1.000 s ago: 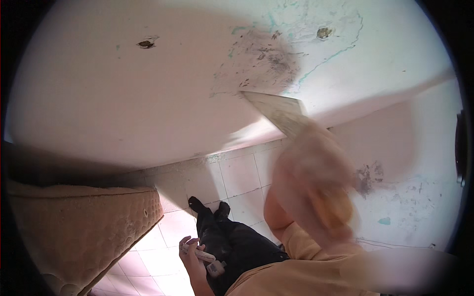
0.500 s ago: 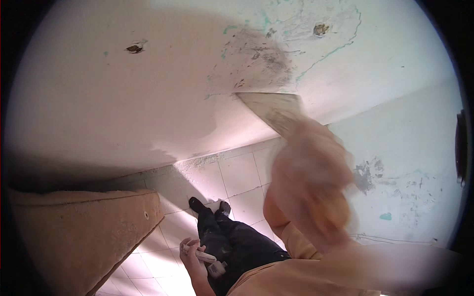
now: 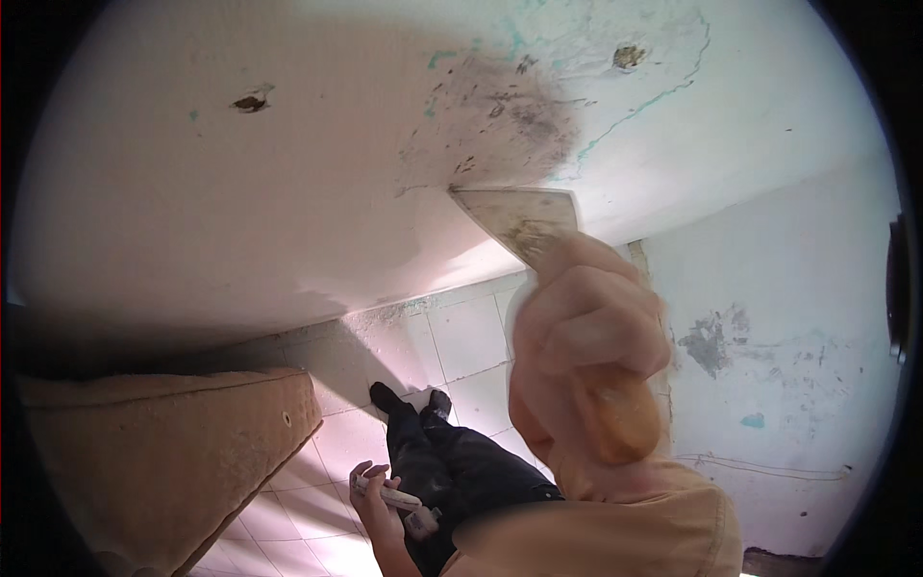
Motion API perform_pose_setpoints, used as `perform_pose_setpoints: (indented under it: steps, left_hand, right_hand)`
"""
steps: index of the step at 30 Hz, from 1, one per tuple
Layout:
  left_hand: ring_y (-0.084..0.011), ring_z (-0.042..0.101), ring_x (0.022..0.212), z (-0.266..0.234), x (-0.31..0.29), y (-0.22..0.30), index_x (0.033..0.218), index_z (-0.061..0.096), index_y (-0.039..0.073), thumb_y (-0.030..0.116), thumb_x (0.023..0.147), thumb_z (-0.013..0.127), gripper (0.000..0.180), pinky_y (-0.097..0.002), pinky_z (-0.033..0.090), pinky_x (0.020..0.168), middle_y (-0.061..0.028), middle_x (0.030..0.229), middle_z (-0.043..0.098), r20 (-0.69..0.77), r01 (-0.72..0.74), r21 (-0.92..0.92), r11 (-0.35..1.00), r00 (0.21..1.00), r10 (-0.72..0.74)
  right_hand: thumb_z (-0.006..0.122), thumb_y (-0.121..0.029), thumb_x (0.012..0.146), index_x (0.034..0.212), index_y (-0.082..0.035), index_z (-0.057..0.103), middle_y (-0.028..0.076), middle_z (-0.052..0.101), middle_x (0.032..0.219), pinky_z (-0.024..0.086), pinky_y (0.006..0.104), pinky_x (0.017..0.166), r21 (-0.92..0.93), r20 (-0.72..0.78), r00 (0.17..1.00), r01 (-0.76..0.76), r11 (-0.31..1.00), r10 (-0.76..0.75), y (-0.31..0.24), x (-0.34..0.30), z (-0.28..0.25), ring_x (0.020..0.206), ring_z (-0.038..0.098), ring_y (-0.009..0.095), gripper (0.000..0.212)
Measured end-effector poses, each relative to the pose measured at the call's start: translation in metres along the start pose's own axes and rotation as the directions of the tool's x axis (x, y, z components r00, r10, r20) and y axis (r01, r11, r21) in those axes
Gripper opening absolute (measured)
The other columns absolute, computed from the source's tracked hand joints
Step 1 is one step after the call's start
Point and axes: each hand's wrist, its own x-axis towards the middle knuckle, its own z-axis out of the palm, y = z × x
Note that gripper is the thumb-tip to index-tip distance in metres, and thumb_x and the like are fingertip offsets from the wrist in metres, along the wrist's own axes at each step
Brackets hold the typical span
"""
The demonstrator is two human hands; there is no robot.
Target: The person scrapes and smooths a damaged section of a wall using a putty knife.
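My right hand [image 3: 591, 317] is closed round the orange-brown handle of a putty knife [image 3: 524, 216]. Its wide, stained metal blade points up at the wall, and the straight edge lies along the bottom of a grey, scuffed patch [image 3: 510, 115]. Whether the edge touches the wall, I cannot tell. Low beside my dark trousers, my left hand [image 3: 375, 490] is closed on a pale bar-shaped thing [image 3: 399, 498] with a squarish, whitish end; its exact kind does not show.
The pale wall [image 3: 288, 192] has two ragged holes and a greenish crack. A side wall [image 3: 769, 288] with peeling spots and a thin cord stands at right. At left is a brown padded piece of furniture [image 3: 163, 452]. Light floor tiles [image 3: 461, 337] lie below.
The putty knife and my right hand have shifted slightly left, and the hand shows less blur. My left hand stays almost in place with the pale bar-shaped thing.
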Motion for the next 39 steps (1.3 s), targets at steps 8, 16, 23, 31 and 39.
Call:
perform_pose_setpoints:
  steps: [8, 16, 23, 31, 39]
  left_hand:
    - [-0.0140, 0.050, 0.072, 0.008, 0.001, 0.000, 0.103, 0.048, 0.005, 0.003, 0.075, 0.054, 0.028, -0.0318, 0.049, 0.072, -0.0076, 0.088, 0.056, 0.025, 0.001, -0.011, 1.000, 1.000, -0.001]
    - [-0.0141, 0.052, 0.073, 0.003, -0.002, -0.002, 0.103, 0.049, 0.005, 0.001, 0.075, 0.053, 0.029, -0.0307, 0.050, 0.071, -0.0078, 0.087, 0.057, 0.044, -0.015, -0.007, 1.000, 0.999, 0.016]
    - [-0.0142, 0.053, 0.070, 0.000, 0.003, -0.004, 0.102, 0.049, 0.004, 0.000, 0.074, 0.053, 0.029, -0.0305, 0.050, 0.070, -0.0086, 0.087, 0.057, 0.000, -0.007, -0.002, 1.000, 1.000, 0.007]
    - [-0.0145, 0.051, 0.068, 0.010, -0.010, 0.009, 0.103, 0.049, 0.005, 0.001, 0.074, 0.053, 0.030, -0.0326, 0.049, 0.071, -0.0083, 0.088, 0.057, 0.057, -0.088, -0.011, 0.996, 0.994, 0.089]
    - [-0.0129, 0.050, 0.070, 0.049, -0.019, 0.026, 0.111, 0.047, 0.009, 0.007, 0.075, 0.055, 0.037, -0.0334, 0.044, 0.074, -0.0053, 0.089, 0.055, 0.252, -0.193, 0.088, 0.977, 0.954, 0.165]
  right_hand:
    - [0.028, -0.073, 0.079, 0.062, -0.006, 0.046, 0.001, 0.038, 0.049, 0.023, 0.0246, 0.039, 0.002, -0.072, 0.992, 0.104, 0.995, -0.104, 0.009, -0.001, 0.005, 0.041, 0.032, 0.012, 0.071]
    - [0.045, -0.070, 0.075, 0.066, -0.012, 0.043, -0.001, 0.042, 0.056, 0.026, 0.0264, 0.040, -0.074, 0.048, 0.999, 0.000, 0.997, 0.004, 0.015, -0.006, 0.009, 0.044, 0.034, 0.011, 0.059]
    - [0.050, -0.051, 0.084, 0.061, -0.007, 0.043, 0.001, 0.041, 0.052, 0.028, 0.0255, 0.040, 0.022, 0.034, 0.999, -0.029, 0.999, 0.029, 0.019, -0.006, 0.012, 0.044, 0.039, 0.013, 0.050]
    - [0.050, -0.049, 0.074, 0.048, -0.006, 0.037, 0.002, 0.036, 0.044, 0.024, 0.0290, 0.036, 0.038, 0.099, 0.970, -0.225, 0.974, 0.220, 0.004, -0.040, -0.013, 0.035, 0.034, 0.017, 0.051]
    - [0.064, -0.038, 0.072, 0.054, -0.007, 0.050, 0.013, 0.045, 0.047, 0.038, 0.0362, 0.043, -0.333, 0.234, 0.511, -0.757, 0.562, 0.827, -0.070, -0.130, -0.080, 0.043, 0.050, 0.031, 0.038]
